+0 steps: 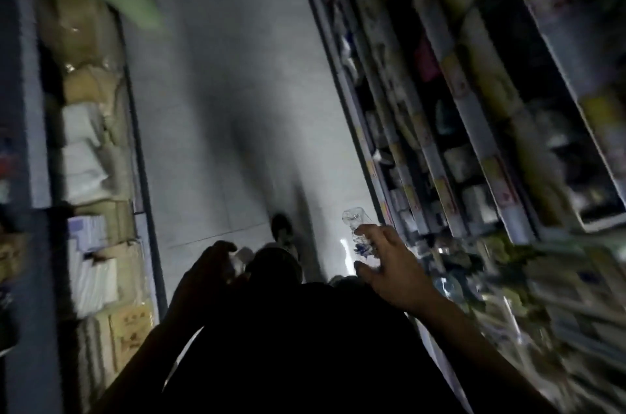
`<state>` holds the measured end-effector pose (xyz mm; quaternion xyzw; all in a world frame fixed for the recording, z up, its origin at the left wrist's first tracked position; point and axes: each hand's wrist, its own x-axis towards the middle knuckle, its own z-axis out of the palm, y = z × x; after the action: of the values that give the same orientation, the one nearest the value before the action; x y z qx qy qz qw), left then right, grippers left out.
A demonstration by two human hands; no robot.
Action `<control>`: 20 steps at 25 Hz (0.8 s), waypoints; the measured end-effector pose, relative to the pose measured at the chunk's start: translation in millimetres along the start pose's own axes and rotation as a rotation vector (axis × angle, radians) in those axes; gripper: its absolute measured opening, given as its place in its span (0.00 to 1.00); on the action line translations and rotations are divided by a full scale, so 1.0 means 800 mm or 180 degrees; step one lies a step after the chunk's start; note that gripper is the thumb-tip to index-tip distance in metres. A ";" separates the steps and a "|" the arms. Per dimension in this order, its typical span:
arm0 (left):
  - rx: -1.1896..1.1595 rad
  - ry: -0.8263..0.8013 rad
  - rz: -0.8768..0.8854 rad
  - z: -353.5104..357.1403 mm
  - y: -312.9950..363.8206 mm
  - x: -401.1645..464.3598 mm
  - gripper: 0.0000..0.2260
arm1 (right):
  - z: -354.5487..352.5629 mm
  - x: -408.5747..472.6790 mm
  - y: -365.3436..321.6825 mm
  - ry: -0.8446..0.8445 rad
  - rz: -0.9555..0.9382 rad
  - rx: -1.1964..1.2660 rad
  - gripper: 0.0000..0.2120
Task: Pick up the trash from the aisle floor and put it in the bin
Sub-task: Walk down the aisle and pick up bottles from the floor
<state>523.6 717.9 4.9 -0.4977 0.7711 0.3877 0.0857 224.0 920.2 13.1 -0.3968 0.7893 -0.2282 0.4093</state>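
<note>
A crushed bottle (355, 227) is pinched in the right hand (389, 264), a pale item (242, 259) is gripped by the left hand (206, 273); either may be dropped, no bin being visible.

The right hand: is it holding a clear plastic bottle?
Yes, the right hand grips a crumpled clear plastic bottle, its fingers curled round it above the aisle floor.
</note>
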 end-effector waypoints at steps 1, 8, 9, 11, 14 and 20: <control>-0.0265 0.0044 -0.0272 -0.012 -0.013 0.012 0.20 | -0.011 0.043 -0.019 -0.0021 -0.0133 -0.0053 0.25; -0.0838 0.0412 -0.0707 -0.121 -0.044 0.166 0.22 | -0.067 0.297 -0.137 -0.0043 -0.0396 -0.0445 0.23; -0.0656 0.0478 -0.0637 -0.144 -0.034 0.195 0.22 | -0.074 0.325 -0.150 -0.0002 -0.0473 -0.0466 0.23; -0.0355 0.0478 -0.0499 -0.191 -0.014 0.259 0.23 | -0.085 0.373 -0.163 -0.0009 -0.0398 -0.0497 0.22; -0.0174 0.0539 -0.0303 -0.248 0.016 0.351 0.24 | -0.105 0.424 -0.182 0.0043 -0.0286 -0.0434 0.23; -0.0115 0.0620 -0.0210 -0.341 0.074 0.556 0.25 | -0.190 0.596 -0.200 -0.0006 -0.0171 -0.0298 0.25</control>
<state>325.5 231.8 -8.5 -0.5596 0.7519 0.3483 0.0140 1.6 444.8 -13.3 -0.4367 0.7878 -0.2015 0.3848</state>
